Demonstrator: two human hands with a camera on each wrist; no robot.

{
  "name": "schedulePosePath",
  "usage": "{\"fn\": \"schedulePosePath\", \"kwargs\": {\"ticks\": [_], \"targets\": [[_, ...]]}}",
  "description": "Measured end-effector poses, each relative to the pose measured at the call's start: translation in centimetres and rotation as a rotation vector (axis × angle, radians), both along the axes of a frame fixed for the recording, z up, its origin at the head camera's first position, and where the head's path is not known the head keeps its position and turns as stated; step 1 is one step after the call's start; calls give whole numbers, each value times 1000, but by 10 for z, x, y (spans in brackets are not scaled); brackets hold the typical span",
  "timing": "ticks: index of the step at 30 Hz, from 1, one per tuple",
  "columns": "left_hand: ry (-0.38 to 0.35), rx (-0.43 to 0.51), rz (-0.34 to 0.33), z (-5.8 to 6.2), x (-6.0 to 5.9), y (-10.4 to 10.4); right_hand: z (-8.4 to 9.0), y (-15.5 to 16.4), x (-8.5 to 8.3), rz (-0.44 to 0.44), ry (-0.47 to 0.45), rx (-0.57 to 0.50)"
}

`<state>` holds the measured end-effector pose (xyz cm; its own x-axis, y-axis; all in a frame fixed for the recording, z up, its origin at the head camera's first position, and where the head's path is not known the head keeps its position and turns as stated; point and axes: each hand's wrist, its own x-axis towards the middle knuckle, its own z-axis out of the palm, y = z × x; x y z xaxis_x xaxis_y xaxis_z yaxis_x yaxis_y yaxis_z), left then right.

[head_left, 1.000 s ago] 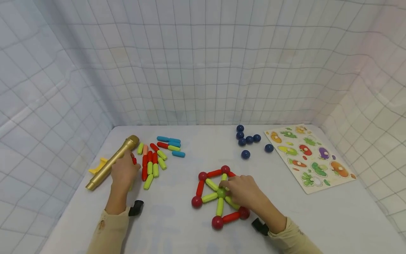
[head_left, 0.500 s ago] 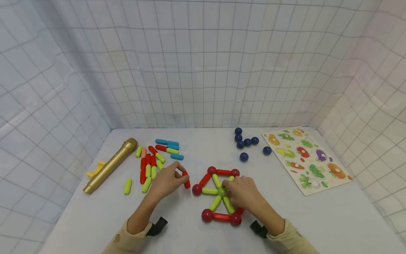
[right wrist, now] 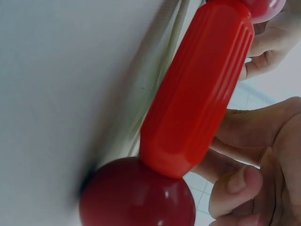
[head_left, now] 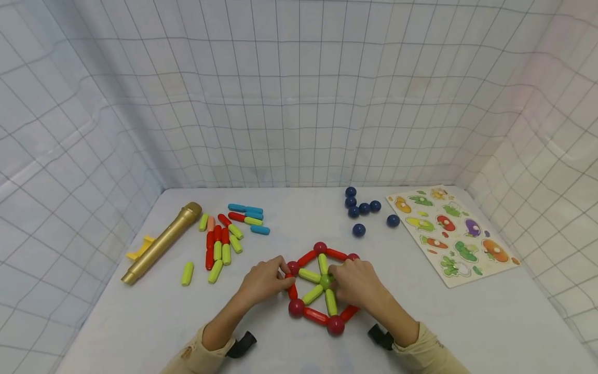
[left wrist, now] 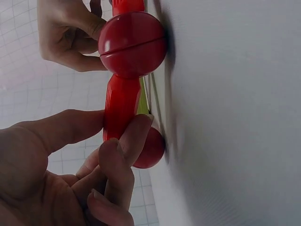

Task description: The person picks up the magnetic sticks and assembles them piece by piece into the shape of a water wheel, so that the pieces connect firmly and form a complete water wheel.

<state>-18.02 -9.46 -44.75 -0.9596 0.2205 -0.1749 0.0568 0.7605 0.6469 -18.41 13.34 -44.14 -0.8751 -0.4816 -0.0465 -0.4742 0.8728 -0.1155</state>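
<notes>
In the head view, a flat wheel of sticks and balls lies on the table. Lime green sticks (head_left: pixel 323 264) run from a green ball (head_left: pixel 327 282) to dark red balls (head_left: pixel 296 307), which red sticks (head_left: pixel 315 316) join around the rim. My left hand (head_left: pixel 267 280) pinches a red stick (left wrist: pixel 123 106) between thumb and fingers, between two red balls on the rim's left side. My right hand (head_left: pixel 358 283) reaches over the wheel's right part, fingertips on the green ball, covering some rim pieces. The right wrist view shows its fingers (right wrist: pixel 237 188) curled behind a red rim stick (right wrist: pixel 197 89).
Several loose green, red and blue sticks (head_left: pixel 217 249) lie at the left, beside a gold microphone (head_left: pixel 163 241) and a yellow piece (head_left: pixel 140 248). Several dark blue balls (head_left: pixel 358 230) lie behind the wheel. A vegetable picture board (head_left: pixel 450 236) lies at the right.
My left hand has carried a red stick rightward from the loose sticks to the wheel's rim. The wheel has turned clockwise under my right hand, which stays about in place.
</notes>
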Motion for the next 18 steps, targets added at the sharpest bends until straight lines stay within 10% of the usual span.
{"fn": "schedulePosePath", "kwargs": {"ticks": [18], "targets": [[-38,51,7,-11,-7,0,3,-3,3,71,-8,21]]}}
